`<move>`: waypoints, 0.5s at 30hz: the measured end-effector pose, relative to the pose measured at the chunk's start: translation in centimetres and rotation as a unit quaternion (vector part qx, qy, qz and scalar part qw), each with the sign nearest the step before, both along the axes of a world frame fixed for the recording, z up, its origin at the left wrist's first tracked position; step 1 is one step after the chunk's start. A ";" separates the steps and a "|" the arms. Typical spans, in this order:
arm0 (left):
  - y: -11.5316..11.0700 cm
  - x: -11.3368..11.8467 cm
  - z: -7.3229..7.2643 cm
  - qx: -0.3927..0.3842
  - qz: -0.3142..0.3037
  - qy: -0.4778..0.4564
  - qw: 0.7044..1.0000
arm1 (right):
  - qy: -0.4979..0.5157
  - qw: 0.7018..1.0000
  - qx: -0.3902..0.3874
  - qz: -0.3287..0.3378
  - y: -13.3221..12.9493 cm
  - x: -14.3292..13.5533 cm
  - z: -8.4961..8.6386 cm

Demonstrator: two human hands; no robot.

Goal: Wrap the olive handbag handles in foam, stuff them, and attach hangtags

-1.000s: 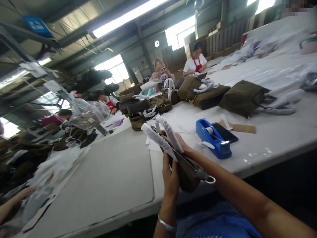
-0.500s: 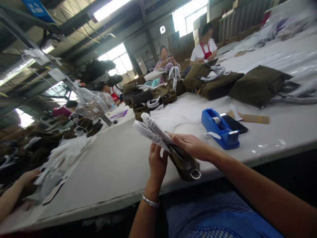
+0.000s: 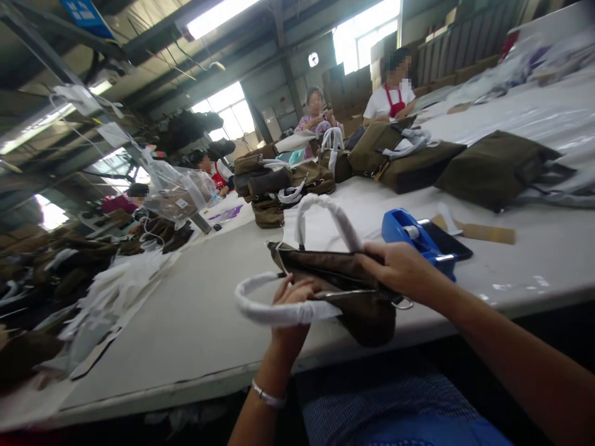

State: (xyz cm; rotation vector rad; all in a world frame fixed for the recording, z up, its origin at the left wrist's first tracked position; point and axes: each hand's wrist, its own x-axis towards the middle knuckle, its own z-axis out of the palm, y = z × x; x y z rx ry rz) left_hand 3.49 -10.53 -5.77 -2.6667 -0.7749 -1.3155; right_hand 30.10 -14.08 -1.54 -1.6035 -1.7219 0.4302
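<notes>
An olive-brown handbag point(image 3: 372, 319) rests at the near edge of the table, its zipped mouth spread so the lining shows. Both of its looped handles are wrapped in white paper or film: one handle point(image 3: 328, 207) arches up at the far side, the other point(image 3: 248, 303) leans left. My left hand point(image 3: 295, 303) reaches through the near handle and grips the bag's near rim, fingers over the edge. On the right, my right hand point(image 3: 395, 266) pinches the far rim by the zipper end, close to a metal ring point(image 3: 403, 303).
A blue tape dispenser point(image 3: 413, 238) and a dark phone point(image 3: 449, 238) lie right of the bag. More olive bags point(image 3: 400, 158) are piled behind. White sheets point(image 3: 111, 297) and dark bags cover the left side. Several co-workers sit around the table.
The handbag was closed with its handles together; now its mouth is spread and the handles are apart. My hands have moved away from each other. A co-worker's hand at far left has left view.
</notes>
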 end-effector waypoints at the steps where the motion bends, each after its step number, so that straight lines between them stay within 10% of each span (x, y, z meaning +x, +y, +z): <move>1: -1.2 -0.4 0.3 -0.001 -0.023 0.024 0.999 | -0.034 0.997 0.037 -0.056 -0.1 0.5 0.0; 7: -8.3 -0.2 1.7 0.015 -0.077 0.152 0.985 | -0.093 0.983 0.107 -0.119 -1.2 1.7 0.0; 15: -8.7 -1.8 4.9 -0.083 -0.091 0.232 0.965 | -0.087 0.986 0.145 -0.006 -3.7 0.6 0.4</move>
